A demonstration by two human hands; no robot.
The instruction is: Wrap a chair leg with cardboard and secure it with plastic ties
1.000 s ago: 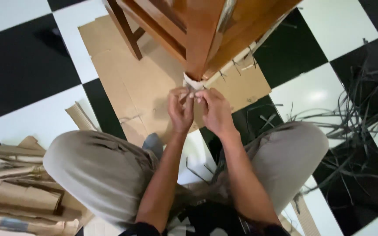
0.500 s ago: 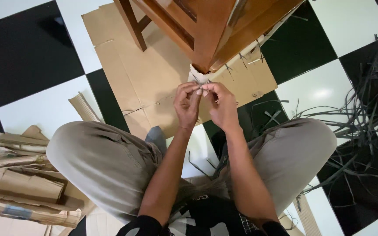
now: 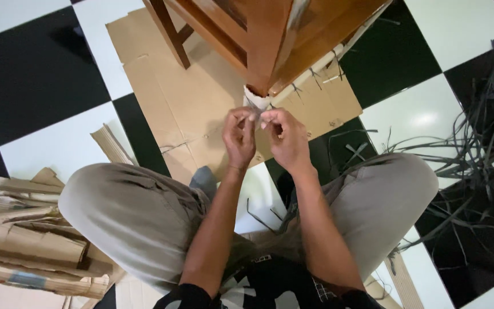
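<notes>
Two hands meet just near of the wooden leg (image 3: 264,51): left hand (image 3: 239,137) and right hand (image 3: 284,137), each grip pinched shut on a thin strap (image 3: 257,109) running up to the wrapped foot (image 3: 255,100).

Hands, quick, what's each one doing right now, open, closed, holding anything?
Left hand: closed, fingertips pinching a thin dark strip at the wrapped chair leg.
Right hand: closed, pinching the same strip from the other side.
</notes>
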